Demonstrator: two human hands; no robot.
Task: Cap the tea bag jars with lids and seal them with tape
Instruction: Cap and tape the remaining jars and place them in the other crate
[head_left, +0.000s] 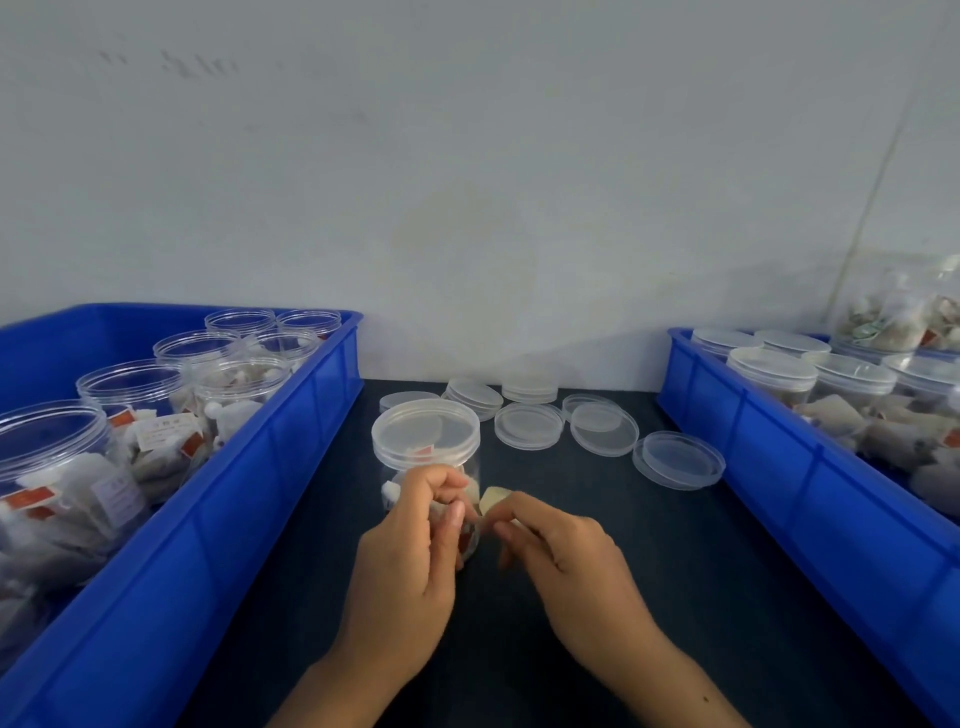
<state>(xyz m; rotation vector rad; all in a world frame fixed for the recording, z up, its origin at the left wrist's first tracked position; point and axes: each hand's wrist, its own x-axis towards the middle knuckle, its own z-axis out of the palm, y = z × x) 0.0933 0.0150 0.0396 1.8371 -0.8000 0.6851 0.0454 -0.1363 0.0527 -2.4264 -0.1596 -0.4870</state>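
Two blue bins (156, 545) flank the capped jar (426, 441), which stands upright on the dark table (597, 649). The left hand (410, 561) curls round the jar's near side; just right of the jar, the right hand (561, 551) pinches a tape piece (492, 500).

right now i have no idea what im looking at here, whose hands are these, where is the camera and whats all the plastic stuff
There is no machine here: a person works with bare hands, and one camera worn on the head looks down at them.

On the dark table stands a clear jar of tea bags with its lid already on. The left hand curls round the jar's side. The right hand pinches a small pale piece of tape beside the jar.

Behind lie loose clear lids. The blue bin on the left holds open jars without lids; the blue bin on the right holds jars that are capped.
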